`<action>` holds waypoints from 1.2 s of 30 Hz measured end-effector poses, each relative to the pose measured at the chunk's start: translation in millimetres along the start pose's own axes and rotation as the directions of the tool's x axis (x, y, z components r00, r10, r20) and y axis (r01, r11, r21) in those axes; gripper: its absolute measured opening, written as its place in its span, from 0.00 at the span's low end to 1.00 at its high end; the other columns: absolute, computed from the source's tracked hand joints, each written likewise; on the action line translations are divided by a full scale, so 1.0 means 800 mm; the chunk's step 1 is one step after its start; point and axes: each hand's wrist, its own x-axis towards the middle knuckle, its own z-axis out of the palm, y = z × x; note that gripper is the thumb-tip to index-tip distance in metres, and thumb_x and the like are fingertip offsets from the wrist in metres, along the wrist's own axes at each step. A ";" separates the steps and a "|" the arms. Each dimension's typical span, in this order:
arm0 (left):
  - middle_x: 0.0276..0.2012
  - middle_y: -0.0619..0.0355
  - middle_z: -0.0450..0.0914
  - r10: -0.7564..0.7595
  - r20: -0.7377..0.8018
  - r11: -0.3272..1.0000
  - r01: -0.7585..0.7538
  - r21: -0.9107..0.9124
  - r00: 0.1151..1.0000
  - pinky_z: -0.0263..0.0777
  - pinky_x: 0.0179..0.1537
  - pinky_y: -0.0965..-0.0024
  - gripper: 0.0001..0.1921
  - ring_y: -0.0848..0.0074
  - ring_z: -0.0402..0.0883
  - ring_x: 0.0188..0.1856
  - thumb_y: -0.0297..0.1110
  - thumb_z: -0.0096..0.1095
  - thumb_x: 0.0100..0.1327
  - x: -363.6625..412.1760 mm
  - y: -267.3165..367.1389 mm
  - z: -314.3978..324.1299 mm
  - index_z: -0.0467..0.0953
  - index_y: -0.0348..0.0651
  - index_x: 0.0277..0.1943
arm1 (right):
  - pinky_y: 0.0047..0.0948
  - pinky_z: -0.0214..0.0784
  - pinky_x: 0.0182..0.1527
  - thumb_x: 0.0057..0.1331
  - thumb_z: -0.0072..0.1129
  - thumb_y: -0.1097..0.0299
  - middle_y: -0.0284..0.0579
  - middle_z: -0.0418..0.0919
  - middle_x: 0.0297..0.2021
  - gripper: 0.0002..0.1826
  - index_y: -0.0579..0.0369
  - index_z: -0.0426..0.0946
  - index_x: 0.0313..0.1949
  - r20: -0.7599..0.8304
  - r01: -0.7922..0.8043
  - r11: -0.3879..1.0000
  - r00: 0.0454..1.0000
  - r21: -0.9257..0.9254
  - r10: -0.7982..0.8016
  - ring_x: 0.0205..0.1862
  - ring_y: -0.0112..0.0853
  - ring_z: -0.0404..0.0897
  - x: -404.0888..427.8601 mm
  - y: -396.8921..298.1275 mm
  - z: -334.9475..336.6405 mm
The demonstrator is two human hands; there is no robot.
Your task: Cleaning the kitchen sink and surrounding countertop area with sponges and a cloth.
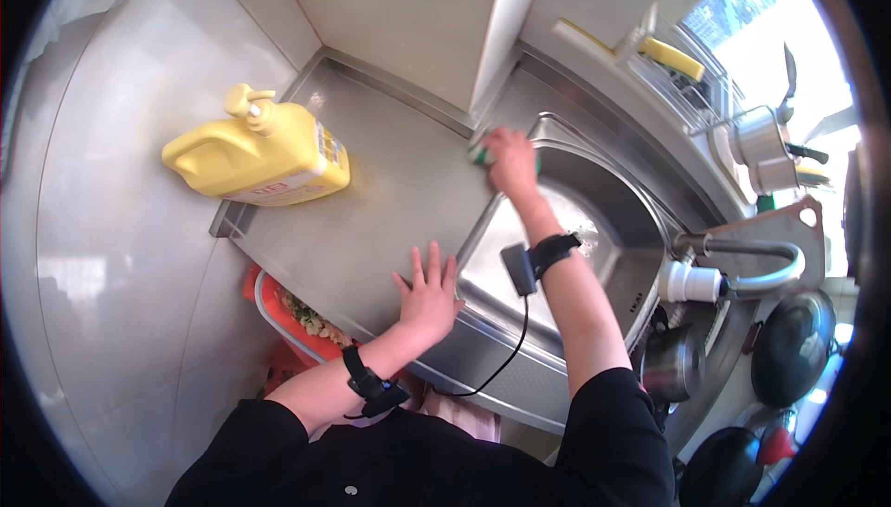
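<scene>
My right hand (511, 162) presses a green and white cloth or pad (480, 151) onto the steel at the back left corner of the sink (536, 249), beside the wall edge. Part of the pad is hidden under the fingers. Flat on the stainless steel counter (362, 207), near its front edge and left of the basin, rests my left hand (429, 294), fingers spread and holding nothing. A large yellow pump bottle (278, 155) stands on the counter at the left.
A faucet (752, 267) with a white fitting rises right of the sink. Pots (672, 364) and pans (793, 347) sit farther right. A yellow sponge (672, 59) and a utensil holder (759, 138) are by the window. Below the counter's front edge, a red bin (299, 326) holds food scraps.
</scene>
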 end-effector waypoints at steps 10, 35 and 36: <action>0.58 0.38 0.46 0.072 -0.043 0.983 -0.078 -0.164 0.996 0.47 0.55 0.48 0.34 0.51 0.46 0.60 0.37 0.56 0.50 0.016 0.007 -0.024 0.49 0.31 0.56 | 0.27 0.64 0.34 0.42 0.44 0.82 0.39 0.73 0.30 0.19 0.53 0.73 0.36 0.355 -0.509 0.606 0.861 0.611 0.365 0.33 0.30 0.72 -0.168 -0.025 -0.048; 0.53 0.47 0.59 -0.138 -0.469 0.669 -0.267 -0.694 0.872 0.61 0.50 0.65 0.22 0.60 0.61 0.54 0.25 0.54 0.51 0.016 0.011 -0.090 0.60 0.39 0.51 | 0.45 0.61 0.33 0.44 0.46 0.78 0.59 0.70 0.22 0.20 0.66 0.63 0.40 -0.061 -0.209 0.864 0.962 0.459 0.265 0.27 0.51 0.69 -0.153 -0.063 -0.018; 0.53 0.49 0.59 -0.123 -0.496 0.670 -0.297 -0.680 0.859 0.63 0.47 0.66 0.22 0.63 0.62 0.53 0.25 0.54 0.51 0.019 0.007 -0.088 0.60 0.41 0.51 | 0.44 0.62 0.33 0.43 0.46 0.79 0.59 0.70 0.22 0.22 0.68 0.62 0.42 0.012 -0.220 0.853 0.970 0.473 0.244 0.27 0.51 0.70 -0.173 -0.083 -0.023</action>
